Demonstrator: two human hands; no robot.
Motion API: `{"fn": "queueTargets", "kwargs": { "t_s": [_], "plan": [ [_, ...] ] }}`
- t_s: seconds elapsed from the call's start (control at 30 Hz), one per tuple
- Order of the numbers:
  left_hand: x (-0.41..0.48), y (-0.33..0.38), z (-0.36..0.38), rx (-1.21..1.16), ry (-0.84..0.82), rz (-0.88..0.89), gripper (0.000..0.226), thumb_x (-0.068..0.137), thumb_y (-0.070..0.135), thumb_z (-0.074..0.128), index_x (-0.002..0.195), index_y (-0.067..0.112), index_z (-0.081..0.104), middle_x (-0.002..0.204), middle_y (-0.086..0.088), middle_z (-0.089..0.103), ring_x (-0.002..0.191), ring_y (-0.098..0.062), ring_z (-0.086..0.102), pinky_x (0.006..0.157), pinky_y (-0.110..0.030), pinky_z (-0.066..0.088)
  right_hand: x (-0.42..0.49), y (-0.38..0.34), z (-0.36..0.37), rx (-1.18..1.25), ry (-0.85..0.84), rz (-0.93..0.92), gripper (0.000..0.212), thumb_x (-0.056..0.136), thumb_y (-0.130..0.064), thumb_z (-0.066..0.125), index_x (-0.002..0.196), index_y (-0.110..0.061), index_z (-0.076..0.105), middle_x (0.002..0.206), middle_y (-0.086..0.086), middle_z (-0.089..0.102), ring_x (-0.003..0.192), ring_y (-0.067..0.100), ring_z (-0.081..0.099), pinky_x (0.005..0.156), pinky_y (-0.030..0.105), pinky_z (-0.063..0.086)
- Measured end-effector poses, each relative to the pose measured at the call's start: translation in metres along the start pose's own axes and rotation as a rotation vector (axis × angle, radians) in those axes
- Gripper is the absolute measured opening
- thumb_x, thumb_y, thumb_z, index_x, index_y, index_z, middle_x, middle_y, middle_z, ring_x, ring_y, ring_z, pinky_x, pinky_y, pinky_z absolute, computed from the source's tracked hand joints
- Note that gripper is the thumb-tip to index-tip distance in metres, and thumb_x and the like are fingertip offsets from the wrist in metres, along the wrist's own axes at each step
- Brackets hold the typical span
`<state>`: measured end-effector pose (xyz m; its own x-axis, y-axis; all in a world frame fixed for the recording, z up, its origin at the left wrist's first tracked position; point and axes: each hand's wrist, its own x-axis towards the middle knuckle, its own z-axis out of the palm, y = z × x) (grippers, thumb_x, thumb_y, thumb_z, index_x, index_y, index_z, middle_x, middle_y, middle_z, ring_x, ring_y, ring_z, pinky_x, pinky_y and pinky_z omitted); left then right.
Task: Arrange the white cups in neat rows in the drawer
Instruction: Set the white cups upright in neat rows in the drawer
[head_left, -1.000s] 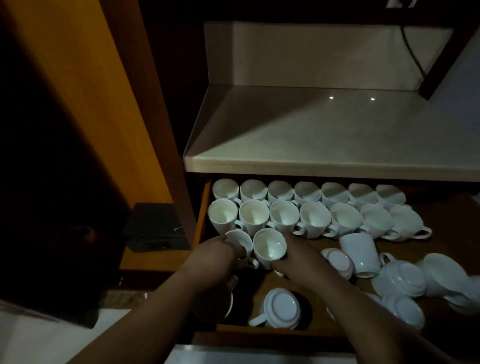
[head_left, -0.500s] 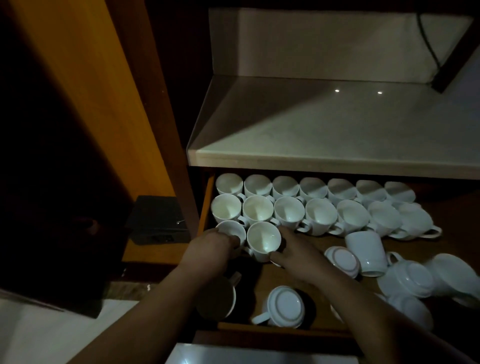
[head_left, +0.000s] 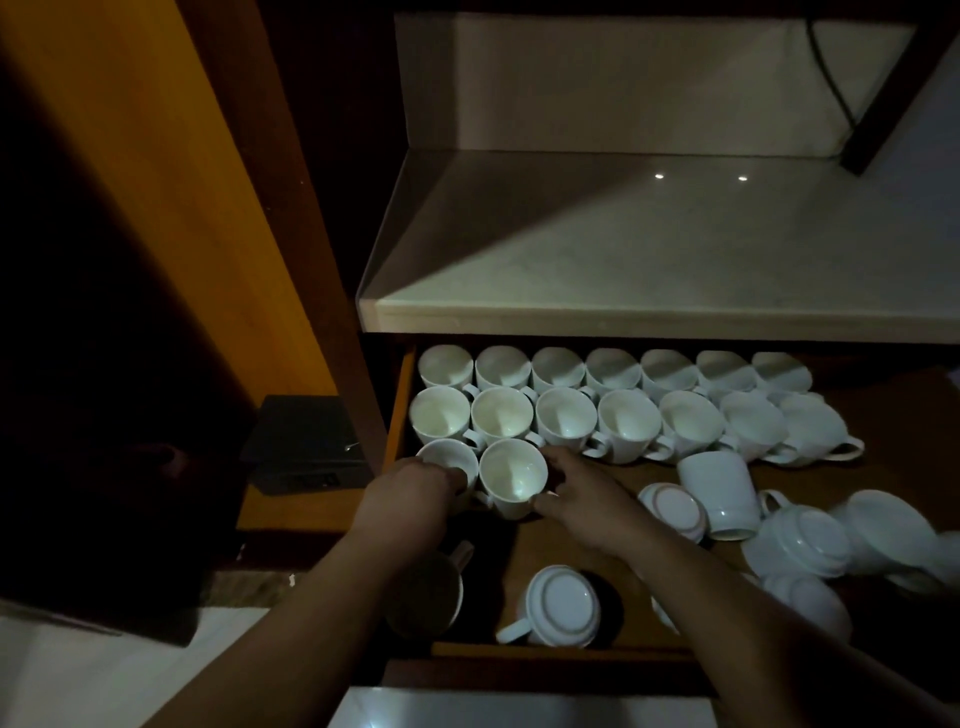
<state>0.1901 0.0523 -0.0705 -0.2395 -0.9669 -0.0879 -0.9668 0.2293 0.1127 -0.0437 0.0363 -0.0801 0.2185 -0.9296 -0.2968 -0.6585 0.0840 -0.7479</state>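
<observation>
The open wooden drawer (head_left: 402, 415) holds two rows of upright white cups at the back, such as one cup (head_left: 503, 415) in the second row. In front of them, at the left, stand two more upright cups. My left hand (head_left: 410, 499) grips the left cup (head_left: 445, 460) by its near rim. My right hand (head_left: 582, 499) holds the right cup (head_left: 511, 477), thumb on its near side and fingers round its right side. Several cups lie tipped or upside down at the right (head_left: 719, 493) and at the front (head_left: 558, 605).
A pale counter shelf (head_left: 649, 244) overhangs the back of the drawer. An orange wooden panel (head_left: 171, 197) stands to the left, with a dark box (head_left: 306, 441) on a low ledge beside the drawer. One cup (head_left: 431, 592) lies in shadow under my left forearm.
Both hands have pushed the two front cups back and slightly left, up against the second row. The other cups have not moved.
</observation>
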Motion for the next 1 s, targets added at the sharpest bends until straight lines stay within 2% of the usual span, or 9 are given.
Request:
{"fn": "queueTargets", "kwargs": {
  "t_s": [0.2, 0.33, 0.47, 0.57, 0.67, 0.77, 0.9, 0.93, 1.0],
  "plan": [
    [0.002, -0.001, 0.002, 0.021, -0.005, 0.022, 0.023, 0.09, 0.031, 0.06, 0.112, 0.033, 0.064, 0.105, 0.001, 0.067, 0.103, -0.022, 0.061, 0.081, -0.037, 0.057, 0.002, 0.003, 0.0, 0.044, -0.013, 0.014, 0.067, 0.09, -0.012, 0.073, 0.149, -0.025, 0.042, 0.132, -0.01, 0.058, 0.117, 0.007, 0.058, 0.093, 0.025, 0.046],
    [-0.001, 0.0, 0.001, -0.007, 0.011, 0.041, 0.026, 0.088, 0.032, 0.062, 0.114, 0.033, 0.063, 0.108, 0.001, 0.067, 0.104, -0.023, 0.062, 0.083, -0.039, 0.056, 0.0, 0.002, -0.002, 0.061, -0.037, 0.025, 0.068, 0.089, -0.014, 0.076, 0.147, -0.022, 0.043, 0.134, -0.007, 0.058, 0.116, 0.009, 0.06, 0.099, 0.034, 0.052],
    [0.004, 0.007, -0.007, -0.114, 0.177, 0.179, 0.045, 0.086, 0.04, 0.062, 0.129, 0.027, 0.056, 0.124, 0.002, 0.06, 0.112, -0.022, 0.057, 0.087, -0.037, 0.052, -0.004, -0.001, -0.005, 0.08, -0.019, 0.052, 0.072, 0.07, -0.042, 0.081, 0.134, -0.036, 0.049, 0.128, -0.01, 0.066, 0.111, 0.012, 0.067, 0.098, 0.043, 0.056],
    [0.014, 0.022, -0.009, -0.082, 0.161, 0.364, 0.054, 0.086, 0.046, 0.056, 0.135, 0.023, 0.055, 0.134, 0.0, 0.058, 0.122, -0.021, 0.052, 0.099, -0.038, 0.046, -0.007, -0.001, -0.008, 0.149, -0.029, 0.079, 0.058, 0.074, -0.032, 0.081, 0.123, -0.045, 0.053, 0.123, -0.014, 0.068, 0.113, 0.007, 0.065, 0.101, 0.044, 0.055],
    [0.02, 0.03, 0.0, -0.022, 0.062, 0.442, 0.049, 0.091, 0.052, 0.044, 0.128, 0.026, 0.063, 0.132, 0.0, 0.061, 0.126, -0.021, 0.051, 0.102, -0.038, 0.045, -0.009, -0.003, -0.008, 0.189, -0.05, 0.086, 0.045, 0.073, -0.035, 0.08, 0.107, -0.053, 0.057, 0.119, -0.016, 0.07, 0.112, 0.006, 0.065, 0.102, 0.043, 0.055],
    [0.023, 0.027, 0.004, 0.108, 0.04, 0.466, 0.052, 0.089, 0.048, 0.03, 0.107, 0.024, 0.073, 0.116, -0.002, 0.068, 0.128, -0.025, 0.052, 0.101, -0.042, 0.046, -0.012, -0.009, -0.009, 0.192, -0.065, 0.099, 0.034, 0.085, -0.025, 0.077, 0.1, -0.049, 0.058, 0.11, -0.017, 0.07, 0.105, 0.005, 0.067, 0.1, 0.039, 0.055],
    [0.023, 0.025, 0.004, 0.195, 0.042, 0.455, 0.03, 0.095, 0.037, 0.047, 0.106, 0.026, 0.072, 0.112, -0.001, 0.069, 0.134, -0.026, 0.047, 0.108, -0.044, 0.04, -0.008, -0.017, -0.011, 0.245, -0.097, 0.147, 0.041, 0.078, -0.027, 0.074, 0.116, -0.035, 0.062, 0.107, -0.003, 0.075, 0.098, 0.02, 0.072, 0.092, 0.044, 0.059],
    [0.021, 0.026, 0.005, 0.206, 0.039, 0.452, 0.028, 0.096, 0.035, 0.049, 0.11, 0.026, 0.071, 0.114, -0.002, 0.069, 0.136, -0.027, 0.044, 0.109, -0.044, 0.038, -0.006, -0.017, -0.011, 0.261, -0.104, 0.164, 0.047, 0.077, -0.027, 0.072, 0.123, -0.03, 0.061, 0.108, 0.001, 0.075, 0.096, 0.024, 0.073, 0.086, 0.043, 0.059],
    [0.019, 0.028, 0.004, 0.229, 0.038, 0.448, 0.027, 0.097, 0.034, 0.051, 0.114, 0.025, 0.07, 0.118, -0.004, 0.068, 0.138, -0.027, 0.042, 0.111, -0.045, 0.036, -0.005, -0.021, -0.012, 0.279, -0.103, 0.17, 0.042, 0.085, -0.018, 0.068, 0.126, -0.024, 0.06, 0.109, 0.008, 0.075, 0.088, 0.024, 0.071, 0.072, 0.035, 0.055]
  ]
}}
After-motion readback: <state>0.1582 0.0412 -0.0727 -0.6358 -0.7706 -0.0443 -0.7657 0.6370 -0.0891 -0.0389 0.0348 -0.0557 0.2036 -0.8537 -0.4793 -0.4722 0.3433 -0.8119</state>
